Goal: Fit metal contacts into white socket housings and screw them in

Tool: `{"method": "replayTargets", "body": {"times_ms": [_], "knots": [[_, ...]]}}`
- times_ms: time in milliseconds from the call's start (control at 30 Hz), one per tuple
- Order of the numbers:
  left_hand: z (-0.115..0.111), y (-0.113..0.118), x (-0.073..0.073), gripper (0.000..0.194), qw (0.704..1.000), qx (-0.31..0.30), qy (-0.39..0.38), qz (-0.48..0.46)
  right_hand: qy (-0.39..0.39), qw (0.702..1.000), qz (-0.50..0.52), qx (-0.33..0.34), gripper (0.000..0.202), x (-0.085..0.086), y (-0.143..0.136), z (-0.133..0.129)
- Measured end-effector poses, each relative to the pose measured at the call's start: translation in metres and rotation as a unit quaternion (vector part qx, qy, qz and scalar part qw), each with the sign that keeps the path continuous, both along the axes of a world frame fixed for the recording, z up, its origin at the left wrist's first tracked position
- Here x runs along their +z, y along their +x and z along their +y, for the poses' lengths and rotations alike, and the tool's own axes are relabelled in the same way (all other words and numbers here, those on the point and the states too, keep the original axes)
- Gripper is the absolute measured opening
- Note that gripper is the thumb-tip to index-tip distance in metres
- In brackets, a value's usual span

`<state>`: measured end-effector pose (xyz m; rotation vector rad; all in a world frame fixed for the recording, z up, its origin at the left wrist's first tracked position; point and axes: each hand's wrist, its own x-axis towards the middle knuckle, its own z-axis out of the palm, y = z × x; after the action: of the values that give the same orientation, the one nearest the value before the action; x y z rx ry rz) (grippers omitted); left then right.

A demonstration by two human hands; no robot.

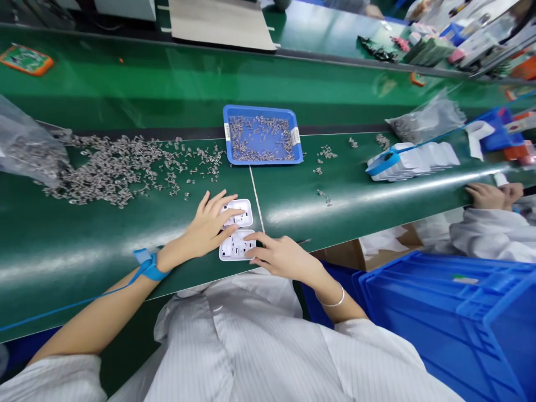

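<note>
Two white plastic casing halves lie on the green bench in front of me, an upper casing (246,204) and a lower casing (228,253). Small dark parts show inside both. My left hand (205,228) lies with fingers spread, its fingertips over the upper casing and its thumb reaching the top edge of the lower one. At the right edge of the lower casing is my right hand (287,258), its index finger over the casing and its other fingertips bent close together. Whatever sits between those fingertips is too small to make out.
A blue tray (263,162) of small metal clips stands beyond the casings. Loose metal clips (121,167) are heaped on the left, beside a plastic bag (29,145). Right: stacked white casings (419,162), another bag (431,117), a blue crate (444,301) and a co-worker's hands (492,195).
</note>
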<state>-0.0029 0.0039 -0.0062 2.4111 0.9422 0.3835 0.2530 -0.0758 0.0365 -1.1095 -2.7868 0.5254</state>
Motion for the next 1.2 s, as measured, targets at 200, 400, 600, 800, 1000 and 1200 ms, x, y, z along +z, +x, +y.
{"method": "replayTargets", "body": {"times_ms": [200, 400, 600, 800, 1000, 1200], "knots": [[-0.003, 0.003, -0.003, 0.048, 0.998, -0.024, 0.063, 0.001, 0.077, 0.969, 0.107, -0.210, 0.027, 0.025, 0.033, 0.109], [-0.007, 0.003, -0.004, 0.037, 0.992, -0.010, 0.115, -0.042, 0.086, 0.925, -0.027, -0.368, 0.024, 0.004, 0.050, 0.226], [-0.008, 0.003, -0.003, 0.028, 0.982, 0.042, 0.142, -0.114, 0.054, 0.906, -0.060, -0.416, 0.018, -0.008, 0.043, 0.246], [-0.009, 0.003, 0.008, 0.033, 0.962, 0.113, 0.090, -0.231, 0.087, 0.936, 0.200, -0.277, 0.018, 0.031, -0.011, 0.146], [-0.012, 0.004, 0.012, 0.028, 0.925, 0.111, 0.125, -0.341, 0.017, 0.931, 0.309, -0.195, 0.011, 0.033, -0.063, 0.050], [-0.009, 0.000, 0.009, 0.011, 0.925, 0.092, 0.127, -0.345, 0.053, 0.946, 0.236, -0.217, 0.015, 0.016, -0.058, 0.045]]}}
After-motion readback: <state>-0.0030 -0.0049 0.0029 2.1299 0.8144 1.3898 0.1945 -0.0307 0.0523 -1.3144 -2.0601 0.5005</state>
